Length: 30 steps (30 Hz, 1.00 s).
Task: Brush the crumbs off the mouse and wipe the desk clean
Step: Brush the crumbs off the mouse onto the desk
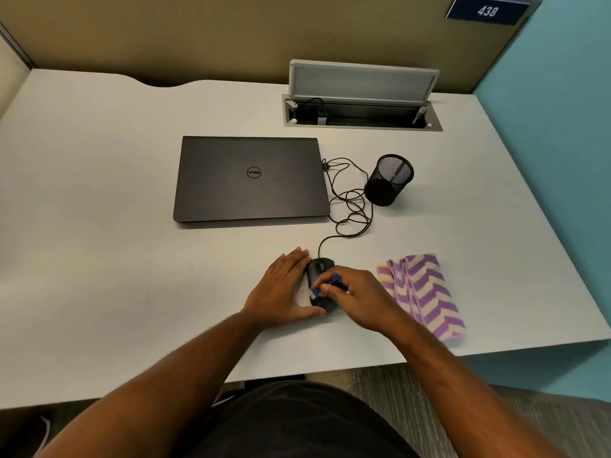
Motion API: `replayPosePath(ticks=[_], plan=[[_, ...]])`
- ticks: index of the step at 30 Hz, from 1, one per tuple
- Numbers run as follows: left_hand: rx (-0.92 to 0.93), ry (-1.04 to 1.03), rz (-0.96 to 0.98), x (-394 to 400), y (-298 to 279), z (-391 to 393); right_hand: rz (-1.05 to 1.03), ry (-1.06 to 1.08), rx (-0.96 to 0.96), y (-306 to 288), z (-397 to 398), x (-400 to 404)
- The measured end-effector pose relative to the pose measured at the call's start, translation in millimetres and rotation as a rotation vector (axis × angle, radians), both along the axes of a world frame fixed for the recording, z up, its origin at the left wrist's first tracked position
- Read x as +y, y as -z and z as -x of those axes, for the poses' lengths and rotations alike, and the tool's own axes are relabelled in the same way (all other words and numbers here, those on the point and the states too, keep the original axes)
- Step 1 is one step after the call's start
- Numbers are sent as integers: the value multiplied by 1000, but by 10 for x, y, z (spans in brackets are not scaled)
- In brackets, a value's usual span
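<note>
A closed dark Dell laptop (251, 180) lay on the counter (99, 193), behind the hands. To its right stood a black mesh pen cup (390, 180), and a thin black cable (350, 206) lay in loose loops between them and ran down to the mouse (320, 266). A folded cloth with purple and cream zigzag stripes (423, 295) lay just beside the right hand, near the counter's front edge. Further back, a cable box (362, 115) sunk in the counter stood with its grey lid raised.

The black mouse sat in front of the laptop. The left hand (281, 292) rested against its left side with straight fingers, the thumb at its rear. The right hand (358, 297) pinched a small blue brush (325, 285) over the mouse, its fingers curled round it. Pale crumbs (301, 290) showed on the counter between the left hand and the mouse.

The counter was pale grey. Behind it was a tan partition with a blue sign reading 438 (487, 10), and at the right a teal wall (562, 110).
</note>
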<state>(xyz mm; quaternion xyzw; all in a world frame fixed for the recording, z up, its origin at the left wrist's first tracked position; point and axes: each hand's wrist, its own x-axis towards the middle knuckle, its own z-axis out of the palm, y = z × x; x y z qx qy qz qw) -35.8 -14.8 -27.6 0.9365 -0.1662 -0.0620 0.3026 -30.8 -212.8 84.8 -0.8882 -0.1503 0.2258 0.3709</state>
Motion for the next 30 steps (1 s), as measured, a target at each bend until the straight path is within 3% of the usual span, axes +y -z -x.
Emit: replayPosePath(ticks=[4, 19, 25, 30], plan=[[-19, -4, 16, 6, 3, 4, 79, -94, 15, 85, 42, -30], [19, -4, -16, -3, -9, -1, 202, -112, 85, 0, -31, -338], [50, 3, -24, 0, -20, -6, -166, 236, 111, -34, -109, -219], [33, -4, -30, 1, -25, -3, -75, 209, 66, 89, -74, -154]])
